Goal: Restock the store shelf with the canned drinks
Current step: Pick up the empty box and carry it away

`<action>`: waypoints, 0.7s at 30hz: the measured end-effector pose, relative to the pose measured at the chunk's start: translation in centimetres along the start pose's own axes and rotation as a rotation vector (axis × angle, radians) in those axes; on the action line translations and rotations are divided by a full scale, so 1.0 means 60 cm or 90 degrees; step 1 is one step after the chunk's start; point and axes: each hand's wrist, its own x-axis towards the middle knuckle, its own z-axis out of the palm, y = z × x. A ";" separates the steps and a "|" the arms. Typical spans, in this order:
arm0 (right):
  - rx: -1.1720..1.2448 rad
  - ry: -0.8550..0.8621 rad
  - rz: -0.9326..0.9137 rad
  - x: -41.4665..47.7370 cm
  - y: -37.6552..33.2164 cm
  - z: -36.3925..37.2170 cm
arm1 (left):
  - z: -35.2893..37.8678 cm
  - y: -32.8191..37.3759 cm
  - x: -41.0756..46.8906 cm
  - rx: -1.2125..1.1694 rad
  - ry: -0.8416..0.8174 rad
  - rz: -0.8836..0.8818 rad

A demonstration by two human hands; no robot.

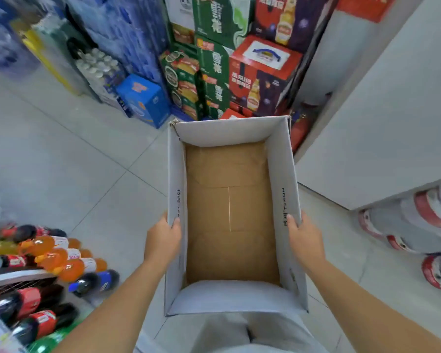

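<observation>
Both your hands hold an open-topped cardboard carton (229,133) in front of your waist, its long axis pointing away from you. Your left hand (163,238) grips the left wall with the thumb (176,222) hooked over the rim to the inside. Your right hand (304,238) grips the right wall the same way, thumb (292,221) inside. You can see the carton's brown floor bare from wall to wall, so where the canned drinks are cannot be told from this view. Beneath it runs a pale tiled floor (61,154). To your right stands a white shelf unit (379,128), with large clear jugs (418,220) banded in red lying low beside it. Ahead of you, past the carton's far end, rises a stack of green and red drink cases (239,59); whether they hold cans cannot be told. Left of that stack sit blue-wrapped packs (117,26), then a blue box (145,100) on the floor. At your lower left, a shelf carries dark cola bottles (33,319) and orange soda bottles (61,258), lying with their caps toward the aisle.
</observation>
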 end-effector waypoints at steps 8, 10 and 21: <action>-0.052 -0.137 -0.122 0.147 -0.277 0.188 | -0.173 -0.042 0.198 -0.048 0.101 -0.123; -0.060 -0.176 -0.147 0.180 -0.357 0.237 | -0.225 -0.046 0.243 -0.067 0.129 -0.160; -0.115 -0.270 -0.243 0.284 -0.748 0.504 | -0.484 -0.113 0.542 -0.112 0.217 -0.260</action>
